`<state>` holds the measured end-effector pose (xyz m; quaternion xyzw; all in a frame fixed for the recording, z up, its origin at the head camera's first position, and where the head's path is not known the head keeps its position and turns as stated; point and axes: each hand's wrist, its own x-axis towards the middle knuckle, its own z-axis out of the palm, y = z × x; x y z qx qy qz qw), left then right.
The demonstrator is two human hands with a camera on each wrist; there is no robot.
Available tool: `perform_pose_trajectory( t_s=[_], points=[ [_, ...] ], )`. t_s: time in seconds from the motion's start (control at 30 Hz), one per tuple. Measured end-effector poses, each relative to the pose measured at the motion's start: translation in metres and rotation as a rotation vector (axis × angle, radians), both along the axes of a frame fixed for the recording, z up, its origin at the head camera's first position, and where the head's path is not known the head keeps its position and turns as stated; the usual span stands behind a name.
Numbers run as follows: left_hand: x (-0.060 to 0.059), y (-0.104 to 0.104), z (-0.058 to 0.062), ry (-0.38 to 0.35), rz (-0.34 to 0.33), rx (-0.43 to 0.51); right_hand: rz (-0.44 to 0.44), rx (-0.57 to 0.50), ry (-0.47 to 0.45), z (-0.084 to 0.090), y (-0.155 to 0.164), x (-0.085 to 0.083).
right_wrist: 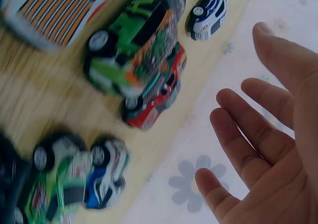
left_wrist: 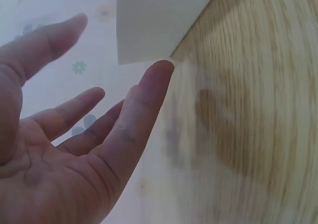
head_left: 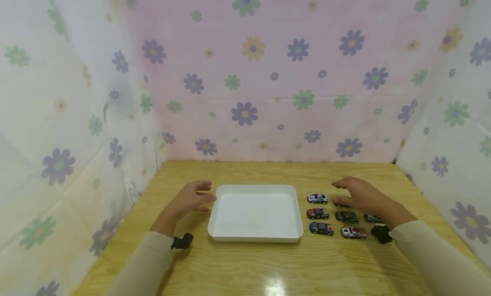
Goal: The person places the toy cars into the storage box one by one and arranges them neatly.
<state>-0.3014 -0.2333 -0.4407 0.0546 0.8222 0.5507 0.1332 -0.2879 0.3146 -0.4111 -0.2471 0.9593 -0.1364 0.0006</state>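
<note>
Right of the white tray (head_left: 255, 238), the toy cars (head_left: 337, 216) sit directly under the relaxed, empty right hand (head_left: 364, 196), while the left hand (head_left: 192, 198), also empty and loose, hovers at the tray's left edge.

text: none legible | toy cars (head_left: 333, 215): patterned decals only, no readable lettering

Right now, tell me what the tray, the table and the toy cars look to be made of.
Tray: probably plastic; plain matte white, rounded rim.
Table: wood or wood veneer; visible grain, glossy glare.
Toy cars: likely painted metal or plastic; shiny printed bodies, dark wheels.
</note>
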Motion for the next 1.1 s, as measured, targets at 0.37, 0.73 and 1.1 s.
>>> perform_pose_trajectory(
  t_s=[0.37,0.73,1.1],
  points=[
    [0.004,0.005,-0.016,-0.073,0.021,0.114,-0.008,-0.099,-0.109,-0.017,-0.015,-0.013],
    [0.003,0.01,-0.027,-0.088,0.053,0.187,-0.069,-0.133,-0.177,-0.025,-0.025,-0.02],
    [-0.007,0.011,-0.03,-0.126,0.089,0.242,-0.093,-0.148,-0.215,-0.024,-0.032,-0.033]
  ],
)
